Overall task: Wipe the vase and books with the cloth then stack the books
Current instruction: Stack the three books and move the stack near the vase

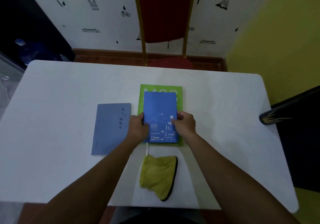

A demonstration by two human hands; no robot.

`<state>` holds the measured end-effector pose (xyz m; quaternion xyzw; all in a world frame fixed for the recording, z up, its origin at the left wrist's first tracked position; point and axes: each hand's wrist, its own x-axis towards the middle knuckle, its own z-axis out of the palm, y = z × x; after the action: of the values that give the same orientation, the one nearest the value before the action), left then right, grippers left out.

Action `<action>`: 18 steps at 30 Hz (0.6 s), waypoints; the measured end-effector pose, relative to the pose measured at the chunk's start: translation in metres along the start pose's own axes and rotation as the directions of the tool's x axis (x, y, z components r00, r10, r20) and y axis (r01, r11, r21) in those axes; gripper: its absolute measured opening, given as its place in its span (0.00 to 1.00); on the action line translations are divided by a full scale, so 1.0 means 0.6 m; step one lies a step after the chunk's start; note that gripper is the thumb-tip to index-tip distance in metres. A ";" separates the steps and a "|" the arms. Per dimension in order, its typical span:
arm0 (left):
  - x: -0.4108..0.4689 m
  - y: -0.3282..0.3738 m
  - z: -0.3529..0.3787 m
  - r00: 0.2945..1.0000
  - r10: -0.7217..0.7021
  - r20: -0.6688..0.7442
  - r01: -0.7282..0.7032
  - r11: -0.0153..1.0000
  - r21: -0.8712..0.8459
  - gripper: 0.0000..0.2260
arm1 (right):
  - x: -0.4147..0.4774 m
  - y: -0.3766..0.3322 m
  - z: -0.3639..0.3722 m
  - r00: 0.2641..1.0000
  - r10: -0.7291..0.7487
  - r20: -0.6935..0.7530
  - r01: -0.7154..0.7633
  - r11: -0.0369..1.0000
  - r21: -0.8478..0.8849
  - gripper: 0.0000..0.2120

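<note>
Head view gives me three books on the white table (60, 93). I count one green book (180, 92) lying flat near the middle, one bright blue book (160, 106) lying on top of it, and one grey-blue book (107, 130) lying alone just to the left of that pair, apart from it. The blue book is smaller than the green one, so a green strip shows along its far edge and right side.

I see two hands. My left hand (137, 128) grips the left edge of the blue book, thumb on the cover, and my right hand (185, 124) grips its right edge in the same way; both are closed on that one book.

One yellow cloth (159, 175) with a dark edge lies crumpled on the near part of the table, below the stacked pair and touching neither hand. A pale ribbon (147, 150) runs from the blue book's near edge toward the cloth.

At the far right edge a dark object with gold marks (271, 119), perhaps the vase, is cut off by the frame; I cannot tell for sure. The large letters on the green cover are mostly hidden under the blue book. One red chair (164, 15) stands beyond the table's far side.
</note>
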<state>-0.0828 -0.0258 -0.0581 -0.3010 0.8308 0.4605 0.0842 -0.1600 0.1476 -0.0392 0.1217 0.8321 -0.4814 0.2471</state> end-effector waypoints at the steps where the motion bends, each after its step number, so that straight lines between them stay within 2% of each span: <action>1: 0.001 -0.008 0.000 1.000 0.014 0.006 -0.014 0.999 0.044 0.16 | -0.002 0.002 -0.003 1.000 -0.021 0.012 0.021 0.999 -0.031 0.17; 5: -0.017 -0.020 -0.002 0.999 0.036 0.030 -0.039 0.994 0.102 0.22 | -0.014 0.021 -0.006 0.992 -0.120 0.034 0.123 0.985 -0.118 0.20; 9: -0.021 -0.026 0.004 0.998 0.058 0.036 -0.062 0.992 0.109 0.26 | -0.019 0.035 0.005 0.986 -0.169 -0.005 0.166 0.974 -0.154 0.17; 15: -0.008 -0.021 -0.003 0.999 0.045 0.023 -0.047 0.994 0.100 0.25 | -0.012 0.032 0.012 0.991 -0.133 0.006 0.133 0.979 -0.153 0.18; 18: -0.012 -0.025 -0.005 0.997 0.065 0.039 -0.068 0.994 0.087 0.25 | -0.015 0.028 0.008 0.994 -0.111 0.002 0.110 0.982 -0.156 0.22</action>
<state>-0.0679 -0.0314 -0.0643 -0.2607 0.8583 0.4313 0.0967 -0.1435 0.1526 -0.0490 0.0574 0.8736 -0.4272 0.2260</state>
